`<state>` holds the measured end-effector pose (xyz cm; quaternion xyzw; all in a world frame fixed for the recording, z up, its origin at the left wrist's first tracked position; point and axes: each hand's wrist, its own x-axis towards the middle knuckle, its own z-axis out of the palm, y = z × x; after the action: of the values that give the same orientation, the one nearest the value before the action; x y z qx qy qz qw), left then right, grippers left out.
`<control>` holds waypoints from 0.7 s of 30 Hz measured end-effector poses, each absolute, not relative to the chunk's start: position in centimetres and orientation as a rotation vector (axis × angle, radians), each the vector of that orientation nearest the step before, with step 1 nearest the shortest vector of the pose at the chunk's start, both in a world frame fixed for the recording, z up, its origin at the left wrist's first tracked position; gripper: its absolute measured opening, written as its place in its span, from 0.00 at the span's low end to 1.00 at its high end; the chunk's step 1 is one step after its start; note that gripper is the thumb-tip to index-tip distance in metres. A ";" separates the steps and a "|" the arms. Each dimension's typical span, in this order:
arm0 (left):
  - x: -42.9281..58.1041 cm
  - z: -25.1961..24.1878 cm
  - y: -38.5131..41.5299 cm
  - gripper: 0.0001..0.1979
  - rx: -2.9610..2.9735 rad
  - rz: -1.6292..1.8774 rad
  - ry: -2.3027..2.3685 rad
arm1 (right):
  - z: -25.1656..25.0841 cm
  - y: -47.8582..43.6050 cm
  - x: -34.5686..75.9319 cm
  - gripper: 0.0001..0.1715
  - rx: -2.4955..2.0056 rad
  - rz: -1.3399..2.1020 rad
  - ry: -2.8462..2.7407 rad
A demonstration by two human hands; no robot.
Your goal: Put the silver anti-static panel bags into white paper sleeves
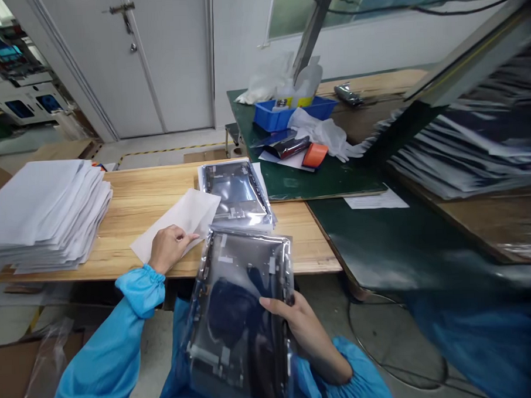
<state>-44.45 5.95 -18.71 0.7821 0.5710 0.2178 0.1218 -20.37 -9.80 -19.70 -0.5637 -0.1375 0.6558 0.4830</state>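
Observation:
My right hand (303,320) grips the right edge of a dark, glossy flat panel in clear film (235,317), thumb on its face. The panel is tilted in front of my body, its upper end near the table edge. My left hand (173,247) is closed on a thin white sheet (178,220) over the wooden table, thumb and fingers pinched together. Just beyond, a similar film-wrapped panel (234,191) lies on top of a small stack, partly overlapped by the sheet's corner.
A tall pile of white sheets (46,208) stands at the left of the wooden table (137,187). On the green table (282,183) are a blue tray (266,117) with bottles, white gloves (319,132) and an orange item (315,155). Stacked wrapped sheets (478,148) fill the right.

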 end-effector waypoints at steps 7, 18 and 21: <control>-44.9 -16.5 5.5 0.11 2.417 0.564 1.756 | -19.1 -8.5 -20.8 0.20 -1.354 1.543 -0.374; -43.2 -14.0 4.5 0.10 2.822 0.582 1.888 | -16.8 -7.7 -22.2 0.15 -1.334 1.552 -0.465; -43.2 -13.3 4.5 0.10 2.819 0.790 1.911 | -17.6 -7.1 -22.2 0.14 -1.360 1.498 -0.392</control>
<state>-43.16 4.53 -13.33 0.7937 0.5380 0.2223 -0.1764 -22.21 -7.07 -17.57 -0.5658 -0.1631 0.6232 0.5147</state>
